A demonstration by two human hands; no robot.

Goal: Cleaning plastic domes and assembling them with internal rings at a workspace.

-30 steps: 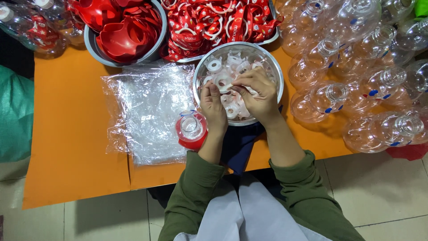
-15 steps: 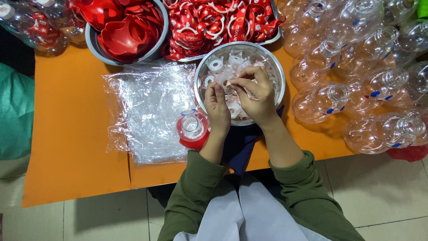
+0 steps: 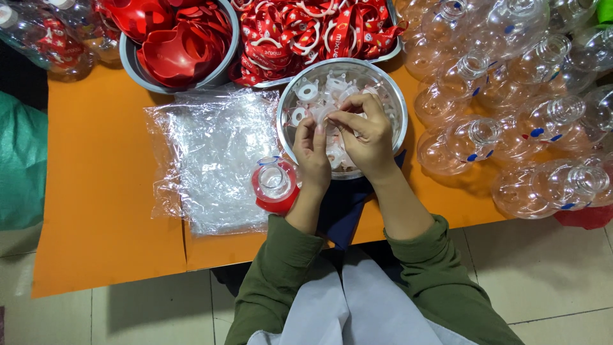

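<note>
**Both hands in the bowl of clear parts, one red-collared piece set aside**

Head camera, looking down: your left hand (image 3: 313,152) and right hand (image 3: 369,137) meet over a steel bowl (image 3: 396,102) of small clear plastic rings and valves (image 3: 308,91). Your right fingers are pinched shut on one clear piece; your left fingertips are bent toward it and touching it, nearly closed. Just beside your left wrist, on the orange table (image 3: 96,211), stands a red collar with a clear insert (image 3: 274,185) — the only such piece in view, so the work looks early. Much is left: red caps (image 3: 172,51) in a bowl, red straps (image 3: 306,32) in a tray, and many clear bottles (image 3: 511,96) lying on the right. A clear plastic bag (image 3: 211,160) lies flat to the left.
</note>
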